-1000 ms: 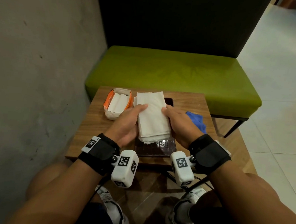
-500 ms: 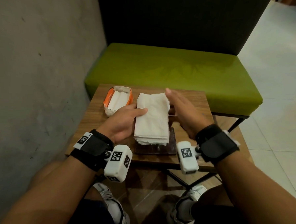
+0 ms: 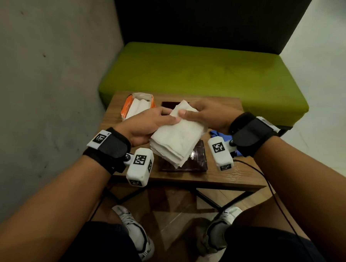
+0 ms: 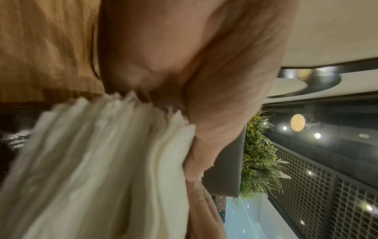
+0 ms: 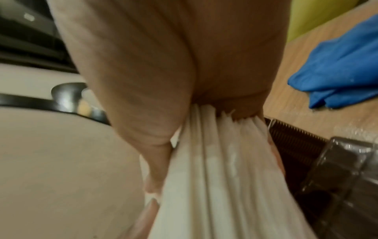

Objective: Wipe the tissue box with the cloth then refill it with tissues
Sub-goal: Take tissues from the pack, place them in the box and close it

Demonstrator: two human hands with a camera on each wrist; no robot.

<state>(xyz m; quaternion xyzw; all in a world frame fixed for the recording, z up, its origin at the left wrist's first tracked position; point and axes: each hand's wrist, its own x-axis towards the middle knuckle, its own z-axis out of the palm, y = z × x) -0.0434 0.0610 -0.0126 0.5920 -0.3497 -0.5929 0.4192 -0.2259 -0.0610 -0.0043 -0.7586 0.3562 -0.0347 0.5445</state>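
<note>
Both hands hold a thick stack of white tissues [image 3: 177,137] tilted just above the dark tissue box [image 3: 196,162] on the small wooden table [image 3: 225,177]. My left hand [image 3: 168,118] grips the stack's left side, thumb on top. My right hand [image 3: 189,111] pinches its far end. In the left wrist view the tissue stack [image 4: 102,161] fills the lower left, its layered edges under my thumb. In the right wrist view the tissue stack [image 5: 220,161] is clamped between thumb and fingers, beside the tissue box [image 5: 337,169]. The blue cloth [image 3: 218,134] lies under my right wrist; the blue cloth [image 5: 337,67] rests on the wood.
An orange packet with more tissues [image 3: 138,107] stands at the table's back left. A green bench [image 3: 201,76] with a dark backrest is behind the table, and a grey wall [image 3: 46,74] runs along the left. A black cable [image 3: 265,179] hangs off the table's right edge.
The stack lay flat on the box with my hands at its sides. My right hand lifted off, then came back to its far end, and the stack now sits raised and turned askew.
</note>
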